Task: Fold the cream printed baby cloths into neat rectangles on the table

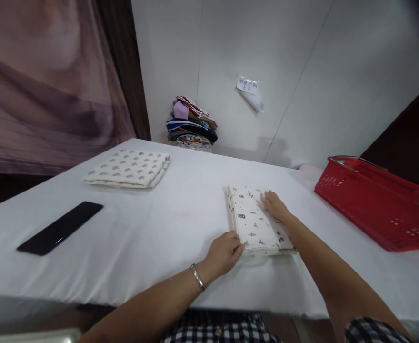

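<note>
A folded white cloth [254, 216] with small printed figures lies on the white-covered table in front of me. At its near left corner, my left hand [225, 252] has its fingers closed on the edge of the fabric; a silver bracelet circles that wrist. My right hand [275, 206] rests with fingers stretched out on the cloth's far right part. Farther off to the left sits a second folded cloth [127, 167], cream with a grey leaf-like print, apart from both hands.
A dark flat slab [60, 228] lies on the table [181, 214] at left. At right stands a red plastic basket [374, 205]. Beyond the far edge is a stack of folded fabrics [192, 125] by the wall, where a paper label [248, 86] hangs. A pinkish curtain [45, 85] hangs at left.
</note>
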`<state>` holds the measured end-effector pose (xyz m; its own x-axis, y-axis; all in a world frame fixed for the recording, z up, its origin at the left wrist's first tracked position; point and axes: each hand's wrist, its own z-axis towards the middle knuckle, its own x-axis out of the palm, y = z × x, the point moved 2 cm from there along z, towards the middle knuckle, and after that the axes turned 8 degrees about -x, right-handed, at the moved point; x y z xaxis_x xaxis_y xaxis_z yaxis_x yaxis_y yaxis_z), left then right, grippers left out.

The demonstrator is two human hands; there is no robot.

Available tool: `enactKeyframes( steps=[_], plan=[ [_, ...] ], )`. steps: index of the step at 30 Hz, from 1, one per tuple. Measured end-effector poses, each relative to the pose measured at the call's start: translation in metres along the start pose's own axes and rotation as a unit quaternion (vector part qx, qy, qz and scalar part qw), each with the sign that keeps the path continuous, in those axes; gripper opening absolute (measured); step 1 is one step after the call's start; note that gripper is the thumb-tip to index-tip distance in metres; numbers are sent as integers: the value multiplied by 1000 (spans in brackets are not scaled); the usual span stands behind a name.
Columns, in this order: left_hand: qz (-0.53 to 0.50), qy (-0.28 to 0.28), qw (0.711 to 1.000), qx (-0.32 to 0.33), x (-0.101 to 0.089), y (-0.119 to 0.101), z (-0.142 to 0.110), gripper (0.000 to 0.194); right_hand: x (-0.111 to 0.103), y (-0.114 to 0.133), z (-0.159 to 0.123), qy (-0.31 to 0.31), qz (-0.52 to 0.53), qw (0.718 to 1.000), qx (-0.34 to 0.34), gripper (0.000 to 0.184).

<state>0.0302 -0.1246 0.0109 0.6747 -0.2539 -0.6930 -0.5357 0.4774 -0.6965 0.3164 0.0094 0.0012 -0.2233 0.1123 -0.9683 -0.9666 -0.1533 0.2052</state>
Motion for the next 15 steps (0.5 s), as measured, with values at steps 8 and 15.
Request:
enactKeyframes(
  steps=[8,15],
  plan=[
    [-25,18,997,-70,-14,0,22,38,-16,-19,-77,-41,148,973,171,60],
    [-107,-4,944,-313,-18,21,76,53,-30,-16,-103,49,241,923,296,75]
  ],
)
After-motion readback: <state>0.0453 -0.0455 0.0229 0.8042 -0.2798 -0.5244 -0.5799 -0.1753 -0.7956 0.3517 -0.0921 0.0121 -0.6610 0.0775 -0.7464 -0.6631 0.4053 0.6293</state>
